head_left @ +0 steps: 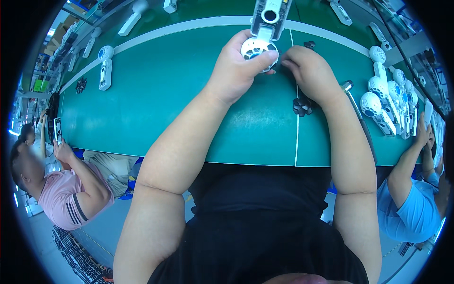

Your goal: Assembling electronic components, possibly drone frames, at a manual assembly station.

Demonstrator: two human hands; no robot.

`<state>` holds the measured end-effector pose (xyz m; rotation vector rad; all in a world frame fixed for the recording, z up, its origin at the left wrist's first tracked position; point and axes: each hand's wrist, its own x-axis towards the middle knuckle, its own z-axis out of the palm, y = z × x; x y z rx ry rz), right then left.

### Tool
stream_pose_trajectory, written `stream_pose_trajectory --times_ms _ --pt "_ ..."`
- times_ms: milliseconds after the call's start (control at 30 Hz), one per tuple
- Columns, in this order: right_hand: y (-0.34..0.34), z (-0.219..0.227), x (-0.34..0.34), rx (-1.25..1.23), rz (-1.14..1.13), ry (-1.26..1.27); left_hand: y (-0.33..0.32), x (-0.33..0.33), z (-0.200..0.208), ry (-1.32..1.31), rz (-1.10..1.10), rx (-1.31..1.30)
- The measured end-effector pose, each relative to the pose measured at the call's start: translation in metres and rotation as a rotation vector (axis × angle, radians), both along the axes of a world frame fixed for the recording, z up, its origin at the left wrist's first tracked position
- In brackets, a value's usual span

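Observation:
My left hand [236, 66] is closed around the round end of a white device [270, 29], its thumb lying across the round face. The device has dark cutouts in that round end and a long body with a dark ring, which runs out past the top edge of the picture. Just right of it, my right hand [306, 71] has its fingers curled in and pinched. Whatever lies between those fingertips is hidden. Small black parts [302, 107] are heaped below my right hand, and more black parts [309, 45] lie just beyond it.
Several white devices [371, 105] are grouped on the right of the green table [156, 104]. One more device [105, 68] lies at left, near loose black pieces [81, 85]. A silver-tipped rod [348, 86] lies beside my right forearm. Co-workers sit at left [75, 194] and right [409, 203].

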<state>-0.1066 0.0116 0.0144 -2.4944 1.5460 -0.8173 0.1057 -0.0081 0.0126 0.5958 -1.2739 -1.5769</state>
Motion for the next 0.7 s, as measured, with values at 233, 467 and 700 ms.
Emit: stream_pose_trajectory --times_ms 233,467,700 --pt "0.025 0.027 0.006 -0.087 0.106 -0.288 0.002 -0.002 -0.002 -0.463 0.172 -0.182" --pt "0.028 0.033 0.007 -0.345 0.224 -0.338 0.011 -0.006 0.010 -0.604 0.106 -0.246" --pt "0.014 0.030 -0.012 -0.032 0.242 -0.222 0.015 -0.003 0.011 -0.599 -0.043 -0.258"
